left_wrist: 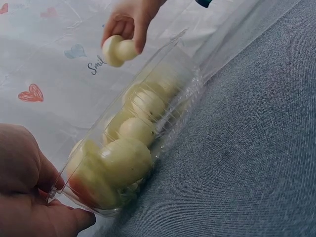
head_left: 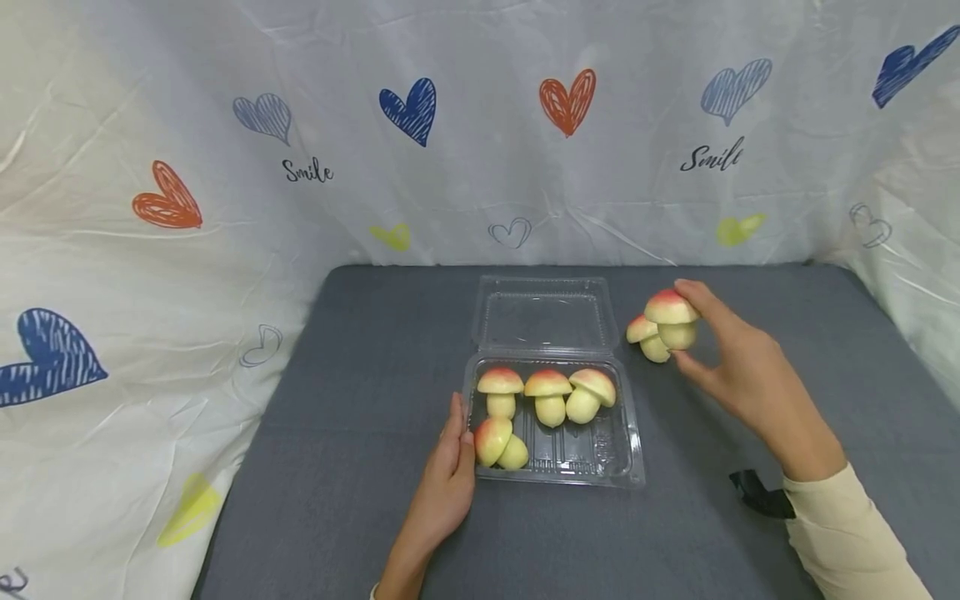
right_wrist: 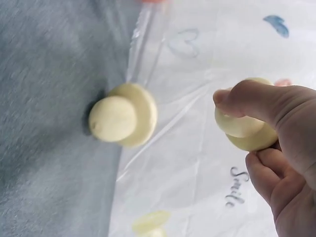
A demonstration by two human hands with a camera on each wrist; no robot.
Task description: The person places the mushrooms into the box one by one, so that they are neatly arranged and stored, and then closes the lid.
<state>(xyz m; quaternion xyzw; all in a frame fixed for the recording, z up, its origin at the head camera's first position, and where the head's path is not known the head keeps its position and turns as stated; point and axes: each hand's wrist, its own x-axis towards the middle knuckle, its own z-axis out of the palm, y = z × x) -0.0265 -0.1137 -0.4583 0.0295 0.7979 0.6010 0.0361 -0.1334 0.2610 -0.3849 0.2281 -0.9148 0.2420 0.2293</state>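
My right hand [head_left: 750,375] pinches a mushroom [head_left: 671,320] with a red-tinged cap and pale stem between thumb and fingers, raised above the table. Behind it, a second mushroom [head_left: 647,337] lies on the cloth; in the right wrist view this loose mushroom [right_wrist: 118,116] shows stem toward the camera. A clear plastic clamshell container [head_left: 633,450] lies with its lid [head_left: 543,312] folded back. Inside are several similar mushrooms [head_left: 547,396], in a back row and at the front left corner. My left hand [head_left: 442,479] grips the container's left rim, thumb and fingers on either side in the left wrist view.
A dark grey cloth [head_left: 360,417] covers the table. White curtain sheeting [head_left: 465,192] printed with hearts and "Smile" hangs behind and at both sides. By the right sleeve [head_left: 840,517] a black strap-like piece [head_left: 761,496] sticks out over the table.
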